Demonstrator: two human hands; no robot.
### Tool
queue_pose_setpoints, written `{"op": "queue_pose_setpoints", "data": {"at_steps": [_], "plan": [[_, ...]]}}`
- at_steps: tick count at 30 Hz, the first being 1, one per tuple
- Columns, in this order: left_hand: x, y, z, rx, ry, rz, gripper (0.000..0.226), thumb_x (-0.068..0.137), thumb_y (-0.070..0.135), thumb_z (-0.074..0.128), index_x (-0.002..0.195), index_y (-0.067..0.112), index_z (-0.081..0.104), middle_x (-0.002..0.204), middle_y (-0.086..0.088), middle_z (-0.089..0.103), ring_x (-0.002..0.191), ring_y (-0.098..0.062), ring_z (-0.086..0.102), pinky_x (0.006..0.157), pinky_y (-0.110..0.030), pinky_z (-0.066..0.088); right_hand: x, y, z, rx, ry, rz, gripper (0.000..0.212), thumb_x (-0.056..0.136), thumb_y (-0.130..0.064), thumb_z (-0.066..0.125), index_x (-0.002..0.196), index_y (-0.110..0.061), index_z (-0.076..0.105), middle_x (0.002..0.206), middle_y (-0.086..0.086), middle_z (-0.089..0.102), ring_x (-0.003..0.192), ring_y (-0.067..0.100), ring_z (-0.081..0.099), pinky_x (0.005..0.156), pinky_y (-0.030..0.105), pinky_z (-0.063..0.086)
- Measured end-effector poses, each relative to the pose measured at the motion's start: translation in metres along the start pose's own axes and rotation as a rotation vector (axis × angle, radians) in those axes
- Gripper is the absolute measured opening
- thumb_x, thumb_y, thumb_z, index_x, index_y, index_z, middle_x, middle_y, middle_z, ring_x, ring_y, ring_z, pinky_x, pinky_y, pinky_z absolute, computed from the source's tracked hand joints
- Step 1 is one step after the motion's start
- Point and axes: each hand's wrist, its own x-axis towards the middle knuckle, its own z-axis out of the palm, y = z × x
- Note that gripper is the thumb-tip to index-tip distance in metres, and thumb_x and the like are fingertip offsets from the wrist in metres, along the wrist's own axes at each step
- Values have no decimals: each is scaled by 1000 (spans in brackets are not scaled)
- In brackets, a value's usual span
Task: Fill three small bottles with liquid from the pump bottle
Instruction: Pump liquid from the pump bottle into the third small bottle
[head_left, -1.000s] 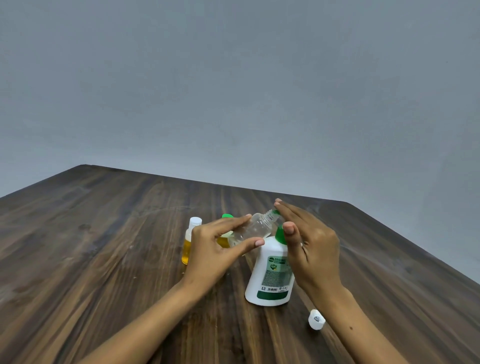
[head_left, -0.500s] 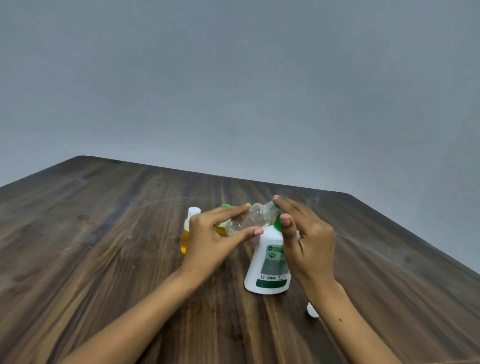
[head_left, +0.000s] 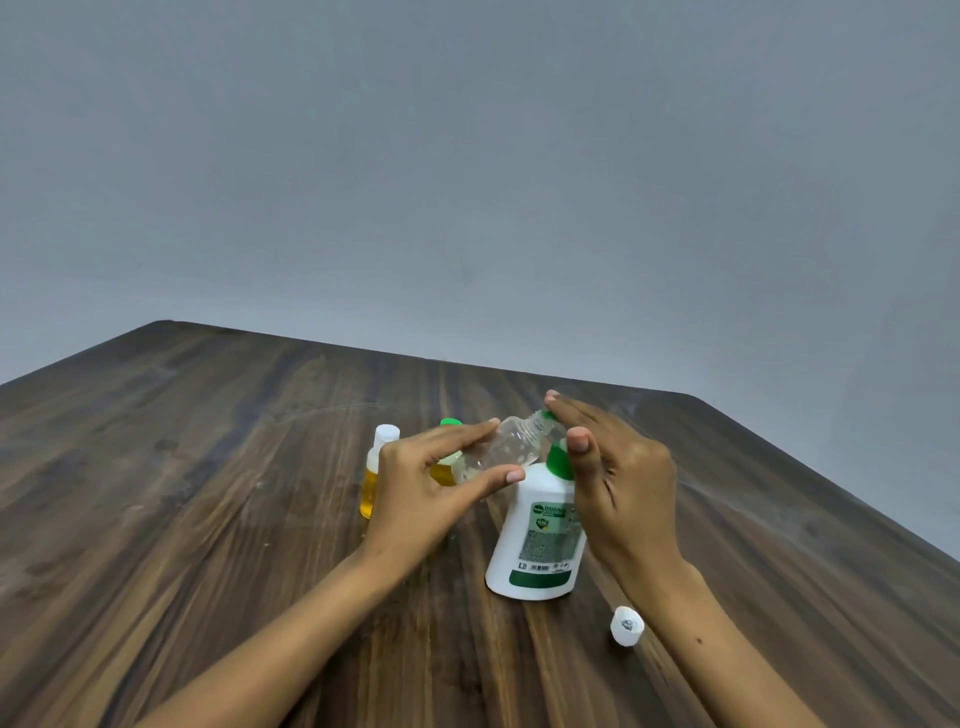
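A white pump bottle (head_left: 537, 545) with a green label and green pump head stands on the wooden table (head_left: 208, 519). My left hand (head_left: 421, 493) holds a clear small bottle (head_left: 506, 447) tilted, its open neck at the pump's spout. My right hand (head_left: 618, 483) lies with straight fingers over the green pump head, thumb beside the green collar. A small bottle with a white cap (head_left: 376, 470) holds yellow liquid and stands left of my left hand. Another small bottle with a green cap (head_left: 448, 457) and yellow liquid stands behind my left hand, mostly hidden.
A loose white cap (head_left: 627, 625) lies on the table near my right forearm. The table's far edge meets a plain grey wall (head_left: 467, 182). The table's right edge runs diagonally down to the right.
Hands, clear bottle and pump bottle keep the same pose. The loose white cap, half hidden by my right forearm half a second ago, is fully in view again.
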Motion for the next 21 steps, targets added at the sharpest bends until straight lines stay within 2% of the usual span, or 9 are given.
{"op": "queue_pose_setpoints", "data": {"at_steps": [7, 10, 13, 17, 21], "plan": [[1, 0, -1, 1, 16, 3, 49, 61, 29, 88, 104, 10, 76, 99, 10, 75, 93, 4, 69, 81, -9, 49, -8, 2, 6, -17, 0, 6, 73, 97, -64, 20, 111, -14, 72, 113, -1, 69, 104, 8, 62, 80, 28, 55], [1, 1, -1, 3, 12, 10, 50, 61, 30, 88, 105, 10, 76, 100, 8, 75, 93, 3, 69, 82, -10, 50, -1, 1, 0, 7, -8, -6, 76, 96, -66, 17, 110, -15, 72, 112, -1, 70, 103, 12, 65, 80, 26, 52], [1, 1, 0, 5, 11, 17, 51, 62, 32, 87, 106, 9, 76, 101, 6, 75, 94, 3, 69, 83, -12, 51, 1, 2, -1, 25, 0, -10, 76, 97, -65, 17, 109, -15, 73, 111, -1, 70, 103, 14, 66, 80, 29, 53], [1, 1, -1, 28, 8, 36, 50, 62, 32, 87, 105, 9, 76, 101, 8, 74, 96, 7, 66, 82, -7, 48, -10, 2, 9, 20, 54, 24, 73, 99, -62, 18, 107, -14, 73, 109, -3, 70, 101, 13, 66, 76, 31, 56], [0, 2, 0, 25, 4, 36, 50, 62, 27, 88, 106, 8, 75, 101, 8, 74, 96, 6, 67, 82, -7, 48, -2, 2, 3, 81, 56, 19, 74, 98, -62, 18, 108, -13, 73, 111, -1, 70, 104, 11, 65, 80, 42, 56]]}}
